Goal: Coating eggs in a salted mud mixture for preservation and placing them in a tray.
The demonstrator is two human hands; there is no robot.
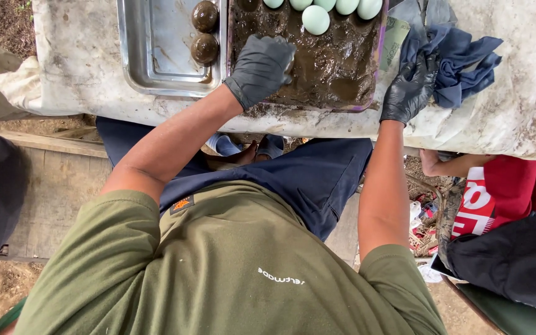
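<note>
Left hand point(260, 67), gloved, lay flat and open on the mud point(324, 62) in the tray point(373, 74) below the pale eggs point(316, 20), while right hand point(409, 88) gripped the blue cloth point(460, 56); coating should be pressed evenly.

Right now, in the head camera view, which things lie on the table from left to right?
Metal tray with two mud-coated eggs → left hand in a black glove → tray of mud with pale blue eggs → right hand, gloved → blue cloth.

Olive short-sleeved shirt, navy trousers, black gloves on each hand point(260, 67).
</note>
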